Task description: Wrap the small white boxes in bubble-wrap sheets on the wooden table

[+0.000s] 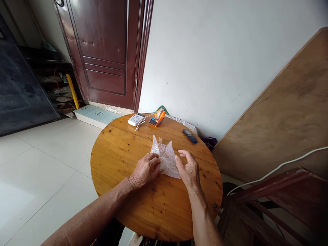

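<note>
A sheet of clear bubble wrap point(169, 164) lies on the round wooden table point(115, 153), two of its far corners sticking up. My left hand point(147, 167) is closed on the sheet's left side, fingers curled in; whether something is under them in the wrap is hidden. At the right edge of the wrap is my right hand point(189, 167), thumb and fingers apart, with nothing between them. A small tan piece point(160, 140) shows just past the far edge of the wrap.
Toward the table's far side stand an orange tape dispenser point(157, 118) and a white device with a cable point(136, 119). A dark, partly blurred object point(190, 136) lies at the far right. Beyond are a white wall, a maroon door point(105, 51) and a leaning brown board point(282, 102).
</note>
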Available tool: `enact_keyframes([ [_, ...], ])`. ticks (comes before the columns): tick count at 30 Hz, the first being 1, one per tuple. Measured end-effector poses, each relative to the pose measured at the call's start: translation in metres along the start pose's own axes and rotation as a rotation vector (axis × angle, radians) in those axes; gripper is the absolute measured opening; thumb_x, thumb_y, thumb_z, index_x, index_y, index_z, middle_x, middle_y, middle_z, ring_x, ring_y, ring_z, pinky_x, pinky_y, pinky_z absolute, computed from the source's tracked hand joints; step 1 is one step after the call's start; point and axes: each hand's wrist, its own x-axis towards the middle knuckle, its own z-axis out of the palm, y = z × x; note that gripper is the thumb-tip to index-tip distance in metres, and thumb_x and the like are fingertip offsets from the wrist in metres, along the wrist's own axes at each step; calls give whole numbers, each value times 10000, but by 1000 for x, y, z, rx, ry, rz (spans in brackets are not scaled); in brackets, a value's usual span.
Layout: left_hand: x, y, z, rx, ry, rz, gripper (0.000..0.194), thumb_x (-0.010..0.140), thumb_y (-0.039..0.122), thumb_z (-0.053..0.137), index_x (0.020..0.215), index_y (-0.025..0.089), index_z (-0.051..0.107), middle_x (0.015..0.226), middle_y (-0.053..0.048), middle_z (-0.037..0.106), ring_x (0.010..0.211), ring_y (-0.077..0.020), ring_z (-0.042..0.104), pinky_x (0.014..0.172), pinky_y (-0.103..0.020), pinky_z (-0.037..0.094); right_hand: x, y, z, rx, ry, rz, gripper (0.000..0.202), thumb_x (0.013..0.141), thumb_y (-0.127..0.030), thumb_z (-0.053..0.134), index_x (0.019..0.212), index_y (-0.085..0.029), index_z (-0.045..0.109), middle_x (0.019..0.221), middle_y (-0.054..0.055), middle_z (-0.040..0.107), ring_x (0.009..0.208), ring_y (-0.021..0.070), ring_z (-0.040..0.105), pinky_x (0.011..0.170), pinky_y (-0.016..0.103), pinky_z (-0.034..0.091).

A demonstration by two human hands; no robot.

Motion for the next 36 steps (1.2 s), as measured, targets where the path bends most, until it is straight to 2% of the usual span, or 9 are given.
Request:
enact_keyframes([
  [5,1,2,-1,6,-2,-8,163,824,72,578,884,198,664,1056,-75,707,939,-204,664,829,-325,561,1,8,-8,134,-294,307,490,769,-532,613,1135,-206,617,1070,99,701,876,239,666,789,371,508],
  [8,2,2,-1,10,2,10,144,833,82,582,872,195,663,1031,-76,711,947,-214,660,845,-347,550,0,10,-8,227,-464,364,530,771,-537,607,1181,-202,601,899,48,717,783,215,661,719,332,505],
  [10,3,2,-1,15,0,17,135,843,89,581,868,193,663,1020,-77,714,959,-215,655,857,-354,540,-2,10,-5,248,-514,363,505,787,-524,584,1179,-207,604,837,24,718,759,212,660,701,320,496],
  [15,3,1,0,59,-18,21,140,848,101,575,879,196,672,1041,-73,719,949,-209,638,838,-354,520,-5,4,9,128,-466,364,420,754,-426,616,1110,-204,625,886,43,732,813,230,668,720,313,487],
  [19,3,0,-1,111,-3,33,132,856,137,575,866,204,688,1028,-57,734,940,-224,605,814,-372,505,-6,-3,17,-12,-387,286,262,742,-319,597,979,-216,636,826,39,727,753,217,654,677,290,461],
  [23,4,1,-2,143,-3,40,137,848,140,583,846,215,697,1014,-43,742,864,-215,581,784,-366,503,-6,-10,19,-73,-295,231,233,724,-289,593,941,-221,646,762,36,720,699,221,643,633,291,451],
  [25,4,1,-2,147,-3,45,140,841,136,587,843,219,699,1012,-39,743,839,-209,576,776,-360,504,-6,-13,19,17,-266,210,256,728,-306,593,962,-215,647,791,39,731,712,222,653,649,301,470],
  [29,4,2,-2,146,-20,39,162,842,129,580,863,229,705,1013,-31,741,819,-193,578,773,-339,508,-8,-20,20,338,-274,244,339,755,-366,615,1045,-191,634,869,51,756,740,207,674,682,297,505],
  [36,5,3,-4,151,-75,32,153,841,121,587,849,225,699,995,-36,737,809,-193,579,761,-328,505,-11,-16,28,606,-237,361,368,745,-418,690,1017,-171,678,750,28,720,649,181,635,593,276,497],
])
